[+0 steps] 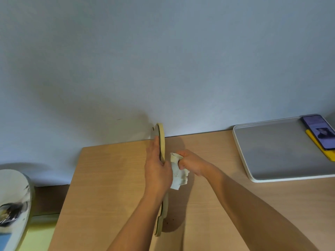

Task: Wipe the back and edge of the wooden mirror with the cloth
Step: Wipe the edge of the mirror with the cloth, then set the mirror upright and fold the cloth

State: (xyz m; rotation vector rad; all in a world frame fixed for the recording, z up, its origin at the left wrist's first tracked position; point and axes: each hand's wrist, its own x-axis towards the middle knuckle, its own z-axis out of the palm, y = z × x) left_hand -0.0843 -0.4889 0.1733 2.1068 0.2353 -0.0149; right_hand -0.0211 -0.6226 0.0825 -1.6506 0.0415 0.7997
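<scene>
Wooden mirror (161,140) stands on edge on the light wood surface (108,178), seen nearly edge-on, its rounded top toward the pale wall (163,51) and its narrow handle end pointing back toward the person. Everything else is placed from this mirror. Behind it rises the wall, which fills the upper part of the view. Well to the right of the mirror a grey tray (275,151) with a white rim lies flat on the surface, and on the tray's far right corner a phone (320,131) with a lit screen rests over a yellow object (324,151). Far to the left of the mirror, off the surface, a pale rounded object (12,205) shows only in part and is blurred. The left hand (156,165) lies flat against the mirror's left face, its fingers (155,144) stretched out and together along the rim, bracing it upright. Just right of the mirror, the right hand (190,163) is closed into a fist around a crumpled white cloth (176,175); the cloth sits between this hand and the mirror's right face, pressed close against it, with a few dark specks on its lower folds.
</scene>
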